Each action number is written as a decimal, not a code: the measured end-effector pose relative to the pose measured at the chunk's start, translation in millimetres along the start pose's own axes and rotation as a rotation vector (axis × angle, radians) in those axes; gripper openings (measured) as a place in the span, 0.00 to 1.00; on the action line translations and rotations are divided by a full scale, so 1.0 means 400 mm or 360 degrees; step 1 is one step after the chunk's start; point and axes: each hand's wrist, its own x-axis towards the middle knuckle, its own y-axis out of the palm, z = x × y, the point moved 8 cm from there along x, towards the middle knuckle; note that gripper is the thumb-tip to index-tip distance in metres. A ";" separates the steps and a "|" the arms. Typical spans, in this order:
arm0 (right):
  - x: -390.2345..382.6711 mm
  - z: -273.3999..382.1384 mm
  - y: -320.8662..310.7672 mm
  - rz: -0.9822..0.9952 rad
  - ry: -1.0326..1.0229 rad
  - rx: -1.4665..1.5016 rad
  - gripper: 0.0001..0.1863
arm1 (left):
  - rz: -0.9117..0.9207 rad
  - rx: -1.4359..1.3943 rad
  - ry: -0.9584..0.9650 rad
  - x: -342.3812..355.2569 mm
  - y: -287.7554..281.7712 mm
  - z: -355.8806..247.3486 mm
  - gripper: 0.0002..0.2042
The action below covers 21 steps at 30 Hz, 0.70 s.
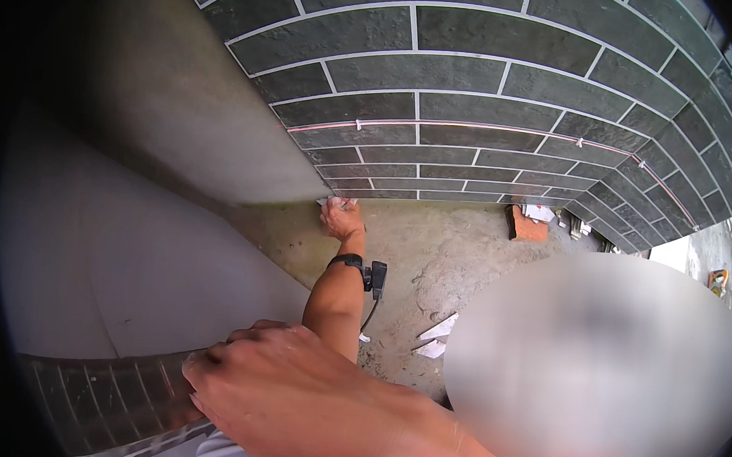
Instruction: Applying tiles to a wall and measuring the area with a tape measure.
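My left hand (343, 218) reaches down to the corner where the tiled wall meets the floor. Its fingers are closed on a small white scrap (326, 201), partly hidden by the hand. A black strap with a small black device (374, 280) and a cable sits on that wrist. In the foreground my right hand (266, 389) crosses over the left arm, with a black band at its wrist. The right fingers curl over a dark brown ledge (100, 397) with pale lines across it; its fingertips are mostly hidden.
Dark grey tiles with white joints cover the wall (490, 78), crossed by a taut pinkish line (471, 126). Left stands a pale smooth panel (150, 250). An orange brick (527, 226) lies by the wall, white shards (435, 335) on the floor. A blurred patch hides the lower right.
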 end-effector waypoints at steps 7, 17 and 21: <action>-0.007 0.021 0.004 0.0006 0.0024 -0.0024 0.03 | -0.0112 0.0051 0.0072 0.010 -0.010 0.010 0.14; -0.006 0.020 0.015 0.0095 0.0039 -0.0069 0.05 | -0.0024 0.0109 -0.0020 0.009 -0.020 0.027 0.14; 0.007 0.038 0.006 0.0161 0.0038 -0.0120 0.03 | -0.0017 0.0027 -0.0033 0.005 -0.015 -0.011 0.13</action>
